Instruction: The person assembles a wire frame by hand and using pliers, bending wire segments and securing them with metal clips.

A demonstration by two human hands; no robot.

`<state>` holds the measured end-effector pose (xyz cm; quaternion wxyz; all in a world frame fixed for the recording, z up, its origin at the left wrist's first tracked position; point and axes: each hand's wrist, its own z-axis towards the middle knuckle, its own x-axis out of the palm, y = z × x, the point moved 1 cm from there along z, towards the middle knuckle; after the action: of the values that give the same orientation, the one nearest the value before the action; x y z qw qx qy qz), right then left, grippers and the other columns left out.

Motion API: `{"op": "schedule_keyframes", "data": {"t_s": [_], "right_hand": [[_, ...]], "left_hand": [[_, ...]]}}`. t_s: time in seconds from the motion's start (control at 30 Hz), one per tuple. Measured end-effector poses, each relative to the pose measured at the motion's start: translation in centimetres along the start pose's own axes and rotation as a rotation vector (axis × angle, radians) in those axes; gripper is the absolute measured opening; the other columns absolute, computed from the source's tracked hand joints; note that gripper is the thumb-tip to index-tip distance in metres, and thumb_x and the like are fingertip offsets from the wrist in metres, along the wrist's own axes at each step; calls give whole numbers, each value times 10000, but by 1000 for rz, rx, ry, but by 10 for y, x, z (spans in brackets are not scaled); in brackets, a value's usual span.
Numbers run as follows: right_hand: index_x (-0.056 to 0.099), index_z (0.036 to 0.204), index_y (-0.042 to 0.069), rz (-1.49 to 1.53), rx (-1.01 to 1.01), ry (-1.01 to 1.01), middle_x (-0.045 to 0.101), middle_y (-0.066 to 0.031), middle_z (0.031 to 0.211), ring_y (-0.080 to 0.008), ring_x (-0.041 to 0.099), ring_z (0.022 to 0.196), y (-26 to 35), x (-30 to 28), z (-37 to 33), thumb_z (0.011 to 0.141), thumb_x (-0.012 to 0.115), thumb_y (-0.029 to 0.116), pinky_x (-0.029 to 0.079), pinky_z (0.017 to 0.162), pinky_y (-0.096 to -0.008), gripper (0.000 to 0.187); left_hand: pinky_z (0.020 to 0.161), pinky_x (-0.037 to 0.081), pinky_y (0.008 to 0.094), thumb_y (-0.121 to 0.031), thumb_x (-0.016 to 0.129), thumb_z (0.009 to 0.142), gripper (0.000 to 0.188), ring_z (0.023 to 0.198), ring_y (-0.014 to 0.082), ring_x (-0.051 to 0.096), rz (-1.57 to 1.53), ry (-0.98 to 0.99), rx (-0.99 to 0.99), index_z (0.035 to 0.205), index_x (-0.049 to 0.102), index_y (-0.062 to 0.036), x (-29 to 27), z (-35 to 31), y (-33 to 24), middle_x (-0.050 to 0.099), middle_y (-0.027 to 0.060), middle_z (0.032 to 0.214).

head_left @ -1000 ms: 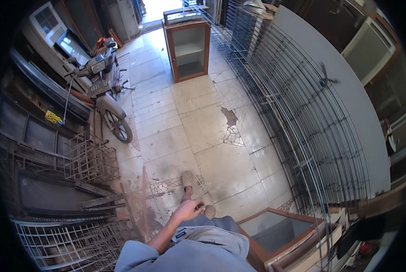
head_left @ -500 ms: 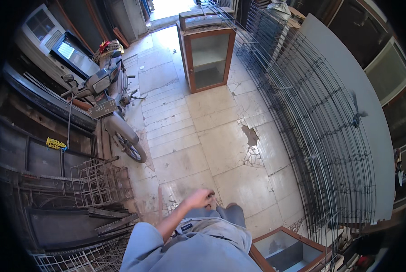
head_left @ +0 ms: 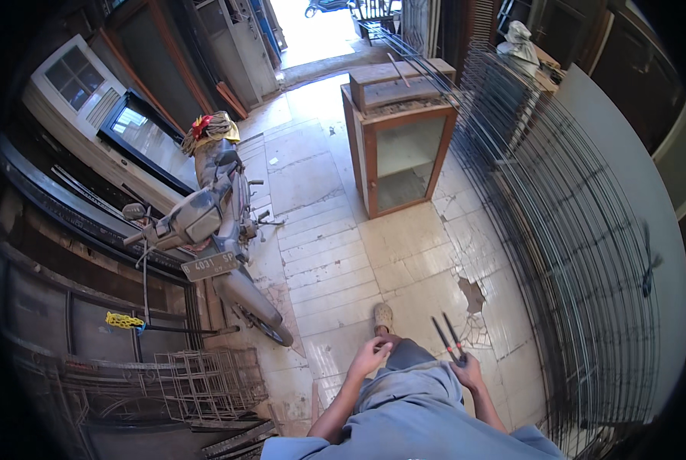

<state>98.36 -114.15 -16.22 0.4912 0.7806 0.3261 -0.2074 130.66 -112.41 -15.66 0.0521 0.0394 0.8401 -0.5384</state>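
My right hand (head_left: pixel 468 371) grips a dark tool (head_left: pixel 448 337) with two long, narrow arms and red bands near the grip. Its arms stick up and forward, slightly apart; the part inside my fist is hidden, so the exact kind of tool does not show. In front of my waist hangs my left hand (head_left: pixel 371 356), fingers loosely bent and a little apart, with nothing visible in it. Below it one of my shoes (head_left: pixel 383 316) stands on the pale tiled floor (head_left: pixel 335 337).
Ahead stands a wooden cabinet (head_left: pixel 406 165) with a glass door. A dusty motorcycle (head_left: pixel 220 238) is parked at left, near wire racks (head_left: pixel 205 383). Tall wire mesh panels (head_left: pixel 573 253) lean along the right. The floor has a broken hole (head_left: pixel 471 296). A bright doorway (head_left: pixel 320 34) lies beyond.
The cabinet and motorcycle sit lower in the view, and the doorway shows more. My right hand with the dark tool has come into view; the glass-fronted frame at lower right has left it.
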Motion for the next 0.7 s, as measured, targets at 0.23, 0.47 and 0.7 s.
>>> {"op": "schedule_keyframes", "data": {"t_s": [0.23,0.47,0.7], "right_hand": [[589,952,-31,-41,-430,367,645,-214,828,-348,626,755,238,41,179,795,743,366,502,703,-422,454],[547,1253,-23,205,-400,349,668,-238,999,-354,669,931,388,29,256,842,729,302,526,806,-411,555],[563,1246,-45,276,-419,-186,644,-183,921,-274,637,830,504,33,419,821,778,267,515,745,-379,569]], "left_hand": [[722,514,291,-274,605,984,327,787,143,656,-190,-380,-82,1144,663,5,-154,67,-6,718,91,963],[657,473,251,-263,593,988,289,732,115,630,-444,-652,-99,1103,670,-9,-244,168,-71,716,76,932],[682,471,244,-276,599,989,302,758,102,614,-395,-372,-79,1108,667,-7,-316,322,-120,709,59,932]]}}
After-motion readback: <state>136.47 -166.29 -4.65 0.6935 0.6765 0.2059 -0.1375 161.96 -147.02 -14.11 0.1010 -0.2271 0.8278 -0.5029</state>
